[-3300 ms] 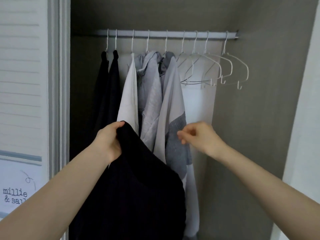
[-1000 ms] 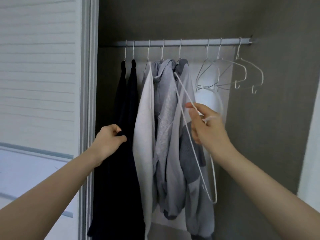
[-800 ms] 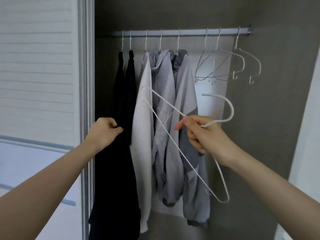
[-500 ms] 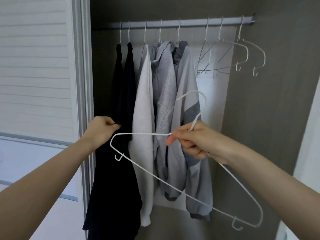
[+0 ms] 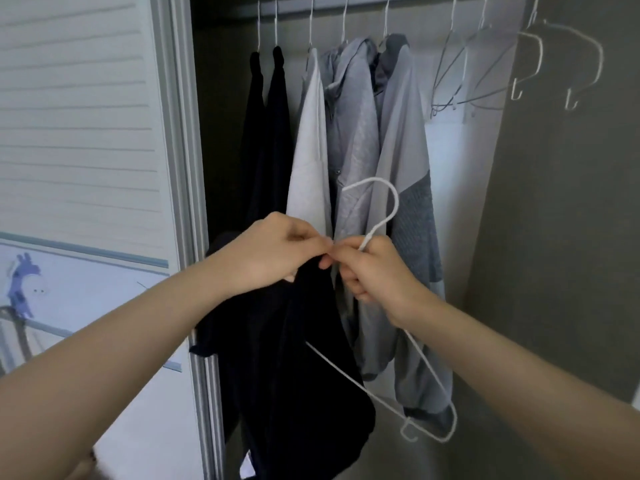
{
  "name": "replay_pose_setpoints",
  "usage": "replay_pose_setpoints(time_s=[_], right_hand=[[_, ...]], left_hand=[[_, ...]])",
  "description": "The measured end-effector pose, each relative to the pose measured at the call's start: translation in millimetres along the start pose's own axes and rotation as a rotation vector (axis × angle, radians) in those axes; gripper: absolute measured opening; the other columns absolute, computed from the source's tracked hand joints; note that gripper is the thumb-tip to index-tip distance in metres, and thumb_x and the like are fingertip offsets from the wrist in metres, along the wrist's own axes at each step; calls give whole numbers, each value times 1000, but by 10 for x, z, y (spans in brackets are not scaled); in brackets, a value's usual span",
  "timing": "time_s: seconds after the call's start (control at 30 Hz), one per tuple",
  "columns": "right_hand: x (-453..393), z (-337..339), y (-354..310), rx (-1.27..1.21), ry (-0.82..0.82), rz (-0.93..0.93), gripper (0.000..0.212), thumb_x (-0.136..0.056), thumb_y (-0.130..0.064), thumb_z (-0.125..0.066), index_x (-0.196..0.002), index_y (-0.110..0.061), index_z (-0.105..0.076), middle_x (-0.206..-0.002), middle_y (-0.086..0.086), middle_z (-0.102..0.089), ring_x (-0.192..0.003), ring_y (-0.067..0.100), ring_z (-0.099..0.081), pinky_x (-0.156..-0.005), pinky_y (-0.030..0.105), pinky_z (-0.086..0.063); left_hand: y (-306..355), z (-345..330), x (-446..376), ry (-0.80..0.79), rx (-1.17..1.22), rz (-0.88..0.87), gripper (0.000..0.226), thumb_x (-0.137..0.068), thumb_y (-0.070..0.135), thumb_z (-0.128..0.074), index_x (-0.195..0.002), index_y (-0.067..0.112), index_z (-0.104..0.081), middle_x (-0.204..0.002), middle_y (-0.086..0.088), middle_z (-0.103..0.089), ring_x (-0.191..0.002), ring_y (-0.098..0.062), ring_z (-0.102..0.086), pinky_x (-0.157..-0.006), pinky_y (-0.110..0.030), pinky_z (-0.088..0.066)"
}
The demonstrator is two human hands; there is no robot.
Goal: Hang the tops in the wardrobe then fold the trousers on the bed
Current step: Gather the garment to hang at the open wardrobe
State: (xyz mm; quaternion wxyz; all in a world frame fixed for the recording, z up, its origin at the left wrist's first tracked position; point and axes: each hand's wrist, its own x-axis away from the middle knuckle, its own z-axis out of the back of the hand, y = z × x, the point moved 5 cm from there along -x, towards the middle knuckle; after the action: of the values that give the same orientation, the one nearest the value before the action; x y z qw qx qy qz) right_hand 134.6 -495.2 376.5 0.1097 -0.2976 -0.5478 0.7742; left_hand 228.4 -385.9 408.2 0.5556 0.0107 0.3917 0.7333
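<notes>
My left hand (image 5: 273, 251) grips the top edge of a black top (image 5: 298, 368), which hangs down from it in front of the wardrobe. My right hand (image 5: 370, 271) holds a white wire hanger (image 5: 384, 209) by its neck, hook pointing up, right beside my left hand so the fingertips nearly touch. One arm of the hanger slants down to the right; the other passes behind the black cloth. Whether it is inside the top, I cannot tell.
Several tops hang from the rail: two dark ones (image 5: 270, 133), a white one (image 5: 311, 143) and grey ones (image 5: 388, 150). Three bare white hangers (image 5: 519, 64) hang at the right. A louvred white door (image 5: 79, 133) stands at the left, a grey wall (image 5: 561, 220) at the right.
My right hand took a bare hanger off the rail, turned it hook-up and brought it left and down to my left hand. The black top now hangs against the hanger.
</notes>
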Motion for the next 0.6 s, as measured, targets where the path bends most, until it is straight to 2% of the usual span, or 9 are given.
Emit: replay_pose_setpoints(time_s=[0.1, 0.17, 0.23, 0.3, 0.37, 0.4, 0.47, 0.53, 0.6], right_hand=[[19, 137, -47, -55, 10, 58, 29, -93, -17, -54, -68, -12, -67, -39, -10, -33, -32, 5, -24, -36, 12, -18], [20, 167, -76, -74, 32, 106, 30, -93, -17, -55, -66, -11, -66, -39, -9, -35, -32, 6, -27, -36, 14, -22], [15, 259, -147, 43, 160, 230, 26, -93, -17, -56, -70, -7, -63, -43, -8, -46, -36, 7, -40, -40, 22, -34], [51, 382, -228, 331, 315, 388, 15, -94, -23, -57, -88, -10, -61, -70, -8, -63, -62, 4, -57, -62, 21, -45], [166, 452, -277, 547, 426, 558, 21, -93, -24, -58, -111, -14, -54, -101, -6, -57, -92, 4, -53, -81, 15, -43], [241, 471, -276, 570, 458, 658, 23, -92, -20, -59, -113, -13, -52, -105, -4, -52, -96, 6, -51, -85, 16, -42], [356, 382, -176, 578, 397, 741, 16, -89, -15, -55, -104, -12, -52, -100, -3, -49, -91, 7, -49, -82, 19, -42], [381, 228, 61, 624, 241, 646, 17, -90, -17, -54, -107, -12, -53, -103, -4, -48, -93, 5, -50, -83, 19, -43], [370, 143, 304, 654, 158, 499, 30, -92, -17, -57, -120, -13, -50, -116, -4, -47, -105, 6, -50, -91, 17, -40]], left_hand=[[60, 148, 64, 130, -424, -227, 30, -85, 49, -55, -98, 32, -74, -89, 3, -56, -84, -15, -49, -80, -29, -41], [83, 138, 43, 121, -522, -288, 30, -86, 47, -53, -96, 27, -73, -95, 8, -56, -91, -14, -47, -86, -36, -42], [44, 90, 0, 40, -407, -238, 22, -91, 41, -55, -89, 23, -69, -85, 8, -64, -83, -15, -57, -80, -41, -49], [-25, 64, -50, 78, -276, -183, 16, -94, 32, -58, -86, 21, -66, -76, 4, -65, -75, -15, -61, -76, -42, -51], [-78, 78, -78, 211, -198, -163, 14, -95, 26, -59, -86, 18, -66, -76, 3, -65, -74, -13, -61, -76, -35, -51], [-79, 85, -96, 277, -166, -157, 14, -95, 25, -60, -85, 18, -66, -76, 3, -65, -75, -11, -61, -75, -30, -51], [-79, 88, -133, 371, -117, -137, 14, -95, 25, -61, -84, 19, -67, -75, 3, -66, -74, -11, -62, -72, -23, -48], [-52, 90, -180, 447, -55, -124, 13, -94, 24, -62, -83, 19, -68, -73, 1, -65, -73, -14, -61, -69, -19, -45], [-2, 78, -208, 492, 9, -136, 13, -93, 23, -63, -82, 21, -69, -70, 3, -63, -69, -12, -60, -66, -17, -44]])
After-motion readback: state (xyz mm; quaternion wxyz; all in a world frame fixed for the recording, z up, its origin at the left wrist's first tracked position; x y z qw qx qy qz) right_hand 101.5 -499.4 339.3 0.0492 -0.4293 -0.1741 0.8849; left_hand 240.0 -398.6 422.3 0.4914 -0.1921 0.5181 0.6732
